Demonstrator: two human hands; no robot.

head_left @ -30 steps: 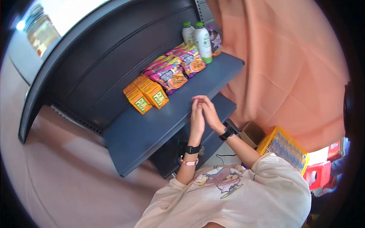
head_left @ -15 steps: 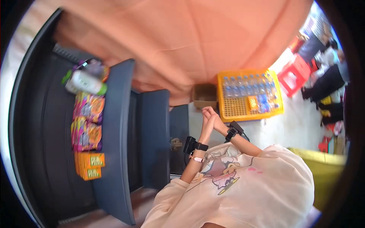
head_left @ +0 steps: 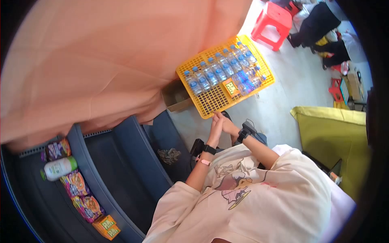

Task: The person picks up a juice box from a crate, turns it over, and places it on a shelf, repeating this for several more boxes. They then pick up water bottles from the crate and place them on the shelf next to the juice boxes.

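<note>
My left hand (head_left: 214, 128) and my right hand (head_left: 228, 125) meet in front of my chest, palms pressed together with fingers straight, and nothing is held between them. Each wrist carries a black band, and the left one also has a pink strap. Just beyond the fingertips, on the floor, lies a yellow plastic crate (head_left: 210, 104) holding several water bottles (head_left: 221, 73) and a small orange box (head_left: 231, 87).
Dark blue shelves (head_left: 121, 150) at lower left carry a white bottle (head_left: 58, 168), snack packs (head_left: 83, 198) and orange boxes (head_left: 106, 227). An orange cloth (head_left: 101, 60) hangs above. An open cardboard box (head_left: 176, 97), a red stool (head_left: 277, 18), a yellow-green cover (head_left: 332, 133) and another person (head_left: 320, 24) are around.
The view has swung from the shelf toward the floor and the yellow crate. My hands stay pressed together in front of me.
</note>
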